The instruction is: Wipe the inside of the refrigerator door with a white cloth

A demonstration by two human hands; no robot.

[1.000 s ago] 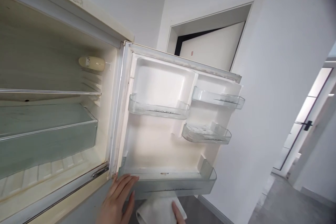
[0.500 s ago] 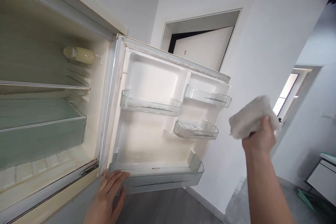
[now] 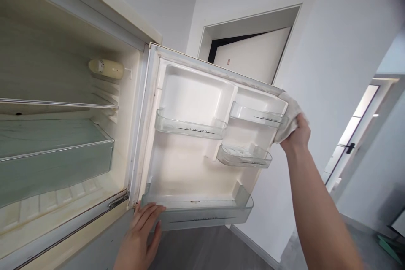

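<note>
A fridge door (image 3: 190, 168) stands wide open, with clear plastic bins on its inner side. My left hand (image 3: 141, 230) grips the left end of the lowest door bin (image 3: 215, 218), fingers over its rim and thumb in front. In my right hand (image 3: 297, 135) is a light grey cloth (image 3: 286, 114), bunched up and pressed against the door's outer right edge, near the small upper bin (image 3: 257, 116). Part of the cloth is hidden by my fingers and the door edge.
The fridge compartment (image 3: 131, 114) at left has a glass shelf (image 3: 60, 103), a greenish drawer (image 3: 60, 166) and a yellowed lamp cover (image 3: 107, 68). Behind the door are a white wall (image 3: 319, 71) and a doorway with a tilted-looking white door (image 3: 253, 57). Grey floor (image 3: 202, 244) shows below.
My right hand has moved left with the cloth, from the air beside the door onto its right edge. My left hand stays on the lowest bin. The view has shifted slightly.
</note>
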